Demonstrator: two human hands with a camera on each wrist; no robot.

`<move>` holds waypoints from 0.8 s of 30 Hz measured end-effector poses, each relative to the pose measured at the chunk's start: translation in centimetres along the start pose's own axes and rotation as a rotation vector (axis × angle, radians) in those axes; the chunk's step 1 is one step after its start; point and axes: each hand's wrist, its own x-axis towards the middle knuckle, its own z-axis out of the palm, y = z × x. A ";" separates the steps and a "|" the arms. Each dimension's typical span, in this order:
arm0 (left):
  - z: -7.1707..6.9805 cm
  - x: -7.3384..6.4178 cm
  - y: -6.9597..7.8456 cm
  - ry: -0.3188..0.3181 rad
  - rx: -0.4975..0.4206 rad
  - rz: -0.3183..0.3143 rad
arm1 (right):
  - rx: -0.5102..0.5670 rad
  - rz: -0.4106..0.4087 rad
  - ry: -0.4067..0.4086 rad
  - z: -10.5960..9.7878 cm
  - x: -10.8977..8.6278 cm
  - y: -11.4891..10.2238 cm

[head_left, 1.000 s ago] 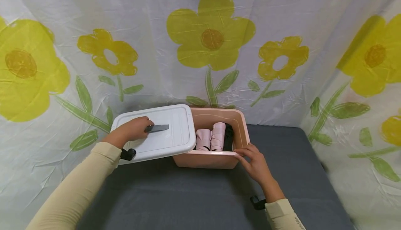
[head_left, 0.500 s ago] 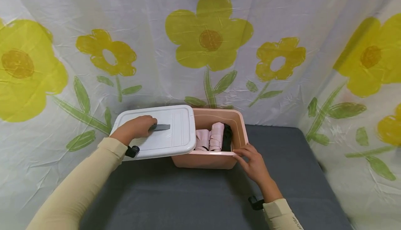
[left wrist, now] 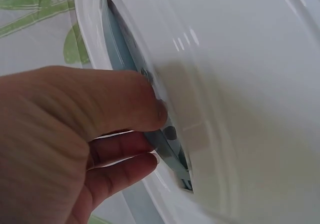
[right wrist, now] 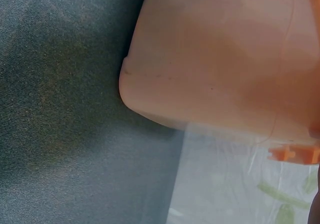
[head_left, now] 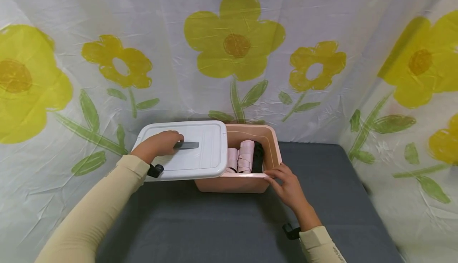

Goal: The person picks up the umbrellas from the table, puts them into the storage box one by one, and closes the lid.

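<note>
A white lid with a grey handle covers the left part of a peach-pink storage box in the head view. My left hand grips that handle; in the left wrist view the thumb and fingers pinch it. With my right hand I pinch the front right corner of the box's rim. Inside the uncovered right side stand pink rolled bundles and a black item. The right wrist view shows mostly the box's outer wall.
The box stands on a dark grey surface, close to a white curtain with yellow flowers. The curtain also hangs along the right side.
The lid has slid a little to the right over the box, carried by my left hand. My right hand keeps its hold on the rim.
</note>
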 end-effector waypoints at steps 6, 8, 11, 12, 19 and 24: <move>0.0 0.5 0.3 0.001 -0.029 -0.005 | -0.016 -0.014 0.014 0.0 0.0 -0.1; 0.0 0.7 0.4 -0.004 -0.047 -0.004 | -0.025 -0.014 0.011 -0.1 0.0 -0.3; 0.0 1.0 0.8 -0.014 -0.062 0.001 | -0.037 -0.016 0.003 -0.2 0.0 -0.4; -0.1 1.1 0.9 -0.015 -0.058 0.006 | -0.038 -0.015 -0.001 -0.2 0.0 -0.4; -0.4 1.5 1.7 -0.029 -0.026 0.020 | -0.042 -0.005 -0.024 -0.4 0.1 -0.3; -0.4 1.9 2.2 -0.013 -0.014 0.043 | -0.036 0.007 -0.031 -0.3 0.2 -0.4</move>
